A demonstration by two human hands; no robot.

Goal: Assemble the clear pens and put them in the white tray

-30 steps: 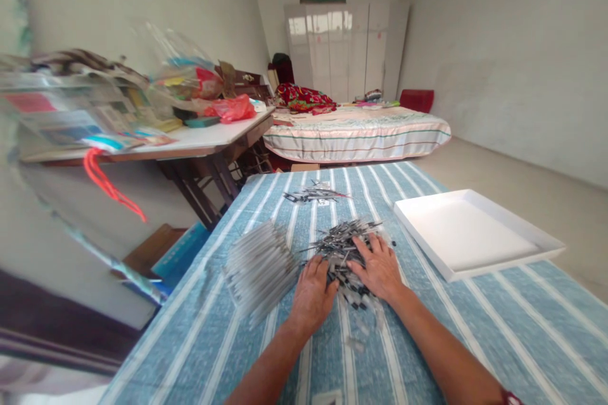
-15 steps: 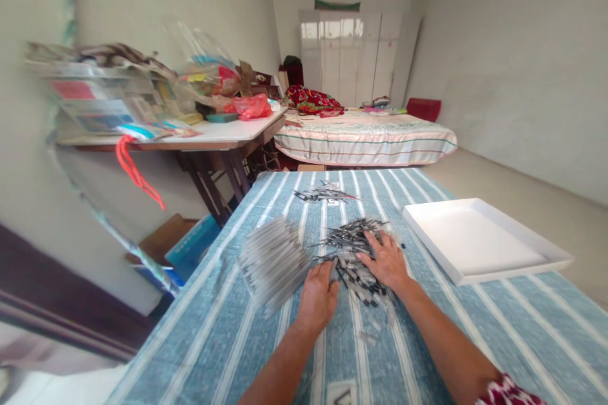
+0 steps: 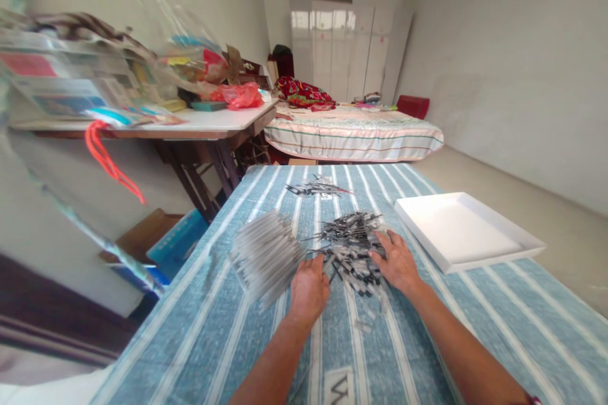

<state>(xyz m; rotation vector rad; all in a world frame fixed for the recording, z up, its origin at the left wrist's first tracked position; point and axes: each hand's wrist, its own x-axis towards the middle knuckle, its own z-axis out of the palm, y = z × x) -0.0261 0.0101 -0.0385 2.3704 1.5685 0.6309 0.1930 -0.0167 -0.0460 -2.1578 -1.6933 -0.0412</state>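
The heap of thin dark rod-like parts with pale tips [image 3: 352,245] lies at the centre of the frame on our bench, which is covered by a blue-and-white striped cloth [image 3: 475,323]. Nearest us, our forearms run up from the lower edge. Our left hand [image 3: 309,290] rests palm down at the heap's near left edge, fingers loosely curled and touching the closest pieces; we cannot tell whether it pinches any. Our right hand [image 3: 399,261] lies flat on the heap's right side, fingers spread over the pieces, gripping nothing that we can see. A few loose pale bits [image 3: 365,324] sit on the cloth just below the heap.

Just left of the heap stands a blurred grey bundle of clear thin tubes [image 3: 266,255], close to our left hand. To the right, apart from the heap, is a shallow white rectangular tray [image 3: 468,228]. Farther up lies a smaller scatter of dark pieces [image 3: 316,188]. Beyond the bench are a striped bed [image 3: 354,133] and, in the upper left of the frame, a cluttered white side table [image 3: 213,120].

We judge that a broad sweep of either hand could scatter the light pieces, knock the tube bundle apart, or mix the two; the soft cloth could snag thin parts.
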